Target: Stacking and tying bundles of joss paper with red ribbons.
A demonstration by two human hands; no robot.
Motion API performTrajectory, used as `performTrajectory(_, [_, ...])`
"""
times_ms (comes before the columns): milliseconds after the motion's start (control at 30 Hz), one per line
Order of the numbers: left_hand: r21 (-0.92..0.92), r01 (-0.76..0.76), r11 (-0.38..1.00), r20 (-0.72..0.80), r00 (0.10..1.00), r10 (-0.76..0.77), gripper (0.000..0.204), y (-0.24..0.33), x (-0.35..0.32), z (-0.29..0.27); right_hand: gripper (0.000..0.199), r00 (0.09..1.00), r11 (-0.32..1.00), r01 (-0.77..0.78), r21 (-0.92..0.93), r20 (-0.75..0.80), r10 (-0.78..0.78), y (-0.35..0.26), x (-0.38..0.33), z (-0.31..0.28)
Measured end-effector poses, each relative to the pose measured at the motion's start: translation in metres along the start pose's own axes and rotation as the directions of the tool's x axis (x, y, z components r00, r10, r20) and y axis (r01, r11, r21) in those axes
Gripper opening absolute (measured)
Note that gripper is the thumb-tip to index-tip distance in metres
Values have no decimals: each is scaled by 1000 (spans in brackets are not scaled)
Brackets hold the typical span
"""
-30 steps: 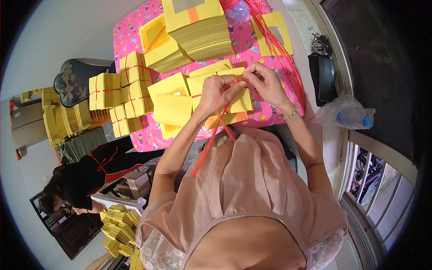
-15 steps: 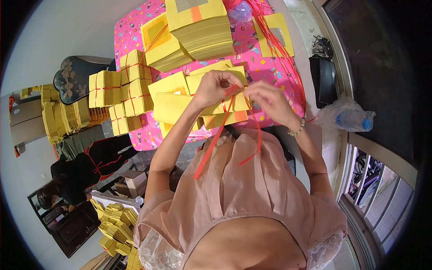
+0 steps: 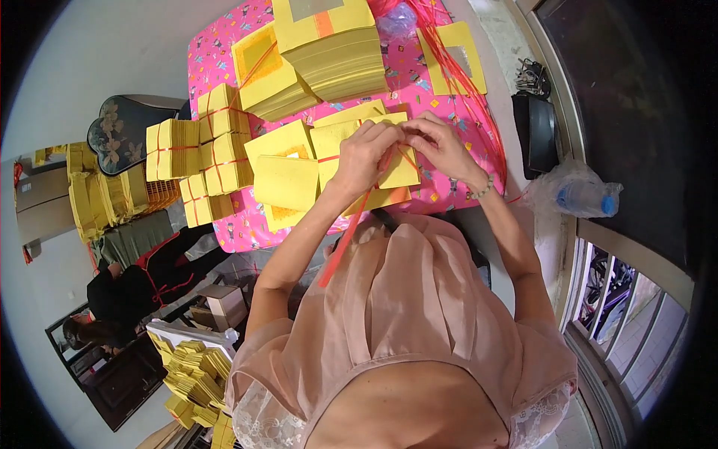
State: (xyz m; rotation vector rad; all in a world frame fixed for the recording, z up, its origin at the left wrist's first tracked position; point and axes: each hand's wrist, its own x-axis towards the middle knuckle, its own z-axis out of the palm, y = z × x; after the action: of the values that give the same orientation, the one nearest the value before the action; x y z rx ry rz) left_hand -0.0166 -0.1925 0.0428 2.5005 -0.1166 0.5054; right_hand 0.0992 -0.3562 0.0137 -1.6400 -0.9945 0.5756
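Over a bundle of yellow paper (image 3: 400,170) with red ribbon round it, both my hands are close together. My left hand (image 3: 366,157) is closed in a pinch on the red plastic ribbon (image 3: 338,254), whose loose end hangs down in front of my blouse. My right hand (image 3: 443,148) pinches the ribbon too, its fingertips just right of the left ones; the exact grip is partly hidden. Loose yellow sheets with orange-and-silver squares (image 3: 280,141) lie under and left of the bundle.
A pink patterned cloth (image 3: 464,135) covers the table. Tall stacks of yellow paper (image 3: 333,63) stand at the back, tied bundles (image 3: 224,161) at the left. Red ribbons (image 3: 479,97) trail down the right side. A bagged bottle (image 3: 587,198) stands right; another person (image 3: 149,269) is far left.
My right hand has moved up and slightly left, its fingers closing near my left hand. The left hand has turned over the ribbon. The shorter hanging ribbon end no longer shows before my blouse.
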Motion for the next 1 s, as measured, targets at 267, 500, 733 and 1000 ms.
performTrajectory(267, [-199, 81, 977, -188, 975, -120, 27, 4, -2, 0, 15, 999, 992, -52, 114, -10, 53, -1, 4, 6])
performTrajectory(500, [-284, 154, 946, -141, 969, -200, 21, 0, -5, 3, 14, 912, 792, 258, -553, -132, -389, -28, 9, -11])
performTrajectory(733, [-162, 156, 974, -125, 976, -177, 22, -8, -22, -10, 17, 945, 776, 195, -600, -96, -312, -8, -6, -22])
performTrajectory(1000, [-78, 264, 961, -77, 960, -270, 24, 0, -34, -18, 14, 979, 904, 60, -423, -150, -135, 14, -17, -10])
